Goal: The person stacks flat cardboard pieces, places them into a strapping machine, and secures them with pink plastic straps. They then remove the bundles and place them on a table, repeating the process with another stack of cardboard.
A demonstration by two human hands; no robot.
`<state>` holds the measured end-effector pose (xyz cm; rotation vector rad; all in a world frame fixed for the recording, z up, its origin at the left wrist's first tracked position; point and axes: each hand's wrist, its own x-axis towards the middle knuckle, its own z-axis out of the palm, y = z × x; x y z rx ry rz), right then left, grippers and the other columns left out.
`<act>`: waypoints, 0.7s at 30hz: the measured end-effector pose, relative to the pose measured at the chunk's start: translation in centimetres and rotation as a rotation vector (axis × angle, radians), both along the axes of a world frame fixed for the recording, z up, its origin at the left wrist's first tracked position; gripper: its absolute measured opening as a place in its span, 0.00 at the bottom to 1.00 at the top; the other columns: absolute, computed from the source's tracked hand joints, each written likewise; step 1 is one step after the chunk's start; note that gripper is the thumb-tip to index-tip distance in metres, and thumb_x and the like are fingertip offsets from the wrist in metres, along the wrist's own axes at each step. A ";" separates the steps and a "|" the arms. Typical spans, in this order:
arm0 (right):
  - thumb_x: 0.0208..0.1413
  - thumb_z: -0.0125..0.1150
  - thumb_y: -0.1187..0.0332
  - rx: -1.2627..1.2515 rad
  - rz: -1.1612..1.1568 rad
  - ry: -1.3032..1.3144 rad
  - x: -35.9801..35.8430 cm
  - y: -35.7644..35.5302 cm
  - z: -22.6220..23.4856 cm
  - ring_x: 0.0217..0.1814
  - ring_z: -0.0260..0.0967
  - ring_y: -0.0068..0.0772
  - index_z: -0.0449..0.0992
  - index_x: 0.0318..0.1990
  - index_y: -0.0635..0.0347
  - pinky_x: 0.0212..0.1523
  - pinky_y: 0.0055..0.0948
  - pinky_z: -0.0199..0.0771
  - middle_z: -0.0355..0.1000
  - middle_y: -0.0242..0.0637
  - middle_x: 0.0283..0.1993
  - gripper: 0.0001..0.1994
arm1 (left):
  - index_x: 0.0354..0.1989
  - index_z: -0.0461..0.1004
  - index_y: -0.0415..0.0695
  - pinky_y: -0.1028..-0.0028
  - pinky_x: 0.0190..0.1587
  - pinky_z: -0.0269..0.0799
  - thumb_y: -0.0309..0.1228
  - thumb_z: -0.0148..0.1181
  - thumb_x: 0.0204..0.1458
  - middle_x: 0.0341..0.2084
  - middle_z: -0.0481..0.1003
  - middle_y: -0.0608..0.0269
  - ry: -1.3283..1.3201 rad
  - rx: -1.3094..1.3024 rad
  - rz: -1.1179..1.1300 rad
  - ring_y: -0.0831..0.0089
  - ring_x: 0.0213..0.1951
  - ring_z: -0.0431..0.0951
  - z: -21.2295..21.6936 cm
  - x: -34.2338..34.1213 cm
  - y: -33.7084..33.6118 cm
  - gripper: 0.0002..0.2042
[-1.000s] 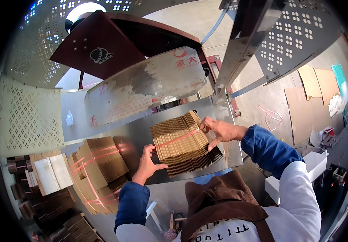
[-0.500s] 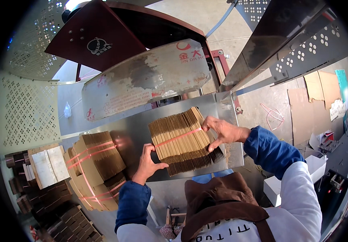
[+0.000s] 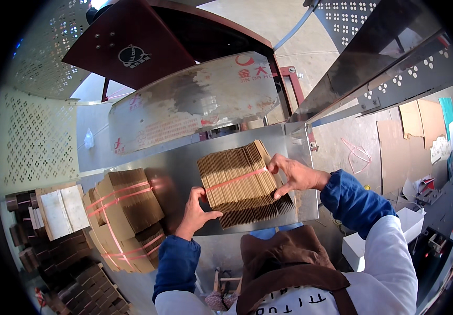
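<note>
A bundle of folded brown cardboard pieces [image 3: 237,181], packed on edge in a tight row, rests on a smooth metal table. One pink strap [image 3: 236,179] runs across its middle. My left hand [image 3: 195,215] grips the bundle's left end, thumb along the near side and fingers at the end face. At the opposite end my right hand [image 3: 299,176] holds it between thumb and fingers, close to where the strap goes over the edge. The bundle's underside is hidden.
Larger strapped cardboard bundles [image 3: 124,205] are stacked left of the metal table [image 3: 174,152]. Behind it stands a dark red machine [image 3: 132,44] with a worn sheet-metal panel [image 3: 184,105]. More cardboard stacks [image 3: 84,278] lie lower left. A white box [image 3: 353,247] sits at the right.
The whole view has shifted slightly. Both hands keep their hold on the bundle, with no clear movement against the table.
</note>
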<state>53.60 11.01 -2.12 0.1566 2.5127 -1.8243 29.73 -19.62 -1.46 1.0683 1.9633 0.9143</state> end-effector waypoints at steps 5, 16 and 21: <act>0.37 0.81 0.56 0.084 0.031 0.015 -0.6 0.4 2.2 0.53 0.69 0.47 0.63 0.53 0.60 0.56 0.39 0.71 0.66 0.45 0.51 0.39 | 0.47 0.61 0.43 0.65 0.48 0.70 0.43 0.82 0.30 0.41 0.66 0.59 0.068 0.016 -0.016 0.63 0.43 0.70 0.0 -0.3 0.0 0.39; 0.36 0.79 0.67 0.354 0.131 -0.117 -3.2 0.2 5.6 0.50 0.69 0.58 0.65 0.48 0.61 0.51 0.44 0.72 0.68 0.47 0.47 0.32 | 0.47 0.61 0.43 0.64 0.48 0.70 0.44 0.81 0.31 0.41 0.65 0.58 0.101 0.007 -0.017 0.61 0.42 0.70 0.5 0.0 0.2 0.38; 0.36 0.78 0.67 0.319 0.121 -0.206 -3.3 -0.1 6.5 0.51 0.69 0.56 0.66 0.45 0.62 0.51 0.44 0.71 0.69 0.47 0.45 0.29 | 0.45 0.61 0.43 0.63 0.46 0.70 0.44 0.81 0.33 0.40 0.65 0.58 0.135 0.011 -0.025 0.60 0.41 0.70 0.5 0.2 0.3 0.37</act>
